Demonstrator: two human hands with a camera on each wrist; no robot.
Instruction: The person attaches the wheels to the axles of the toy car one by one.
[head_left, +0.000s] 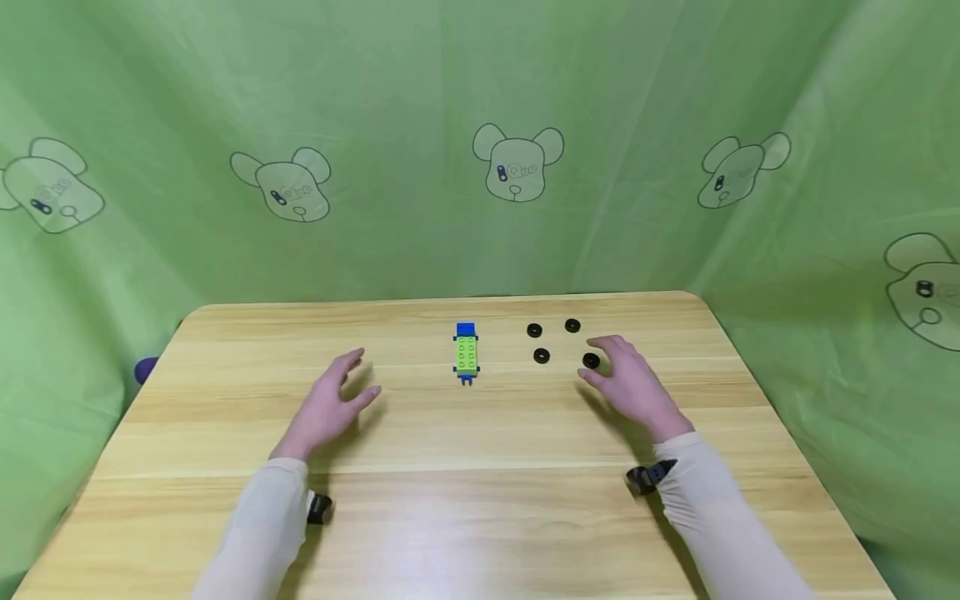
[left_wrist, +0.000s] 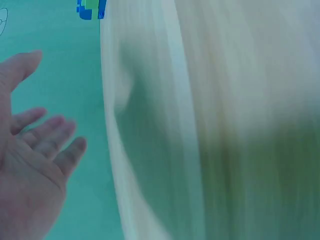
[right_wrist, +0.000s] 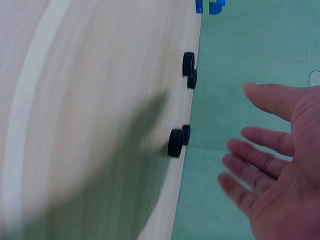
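Note:
A small toy car body of building bricks (head_left: 467, 355), light green with blue ends, lies on the wooden table ahead, between the hands. Several black toy tires (head_left: 542, 356) lie in a loose group to its right. My left hand (head_left: 327, 408) hovers over the table left of the car body, fingers spread and relaxed, holding nothing. Above the table by the nearest tire (head_left: 591, 361) is my right hand (head_left: 632, 385), its thumb and fingers apart around that tire's place in the head view. In the right wrist view the tires (right_wrist: 175, 143) stand apart from the fingers.
The wooden table (head_left: 480, 500) reaches toward a green curtain (head_left: 420, 125) printed with mouse heads, which also hangs along both sides. A purple round thing (head_left: 146, 370) shows beyond the table's left edge. Each wrist wears a dark camera (head_left: 649, 477) on a strap.

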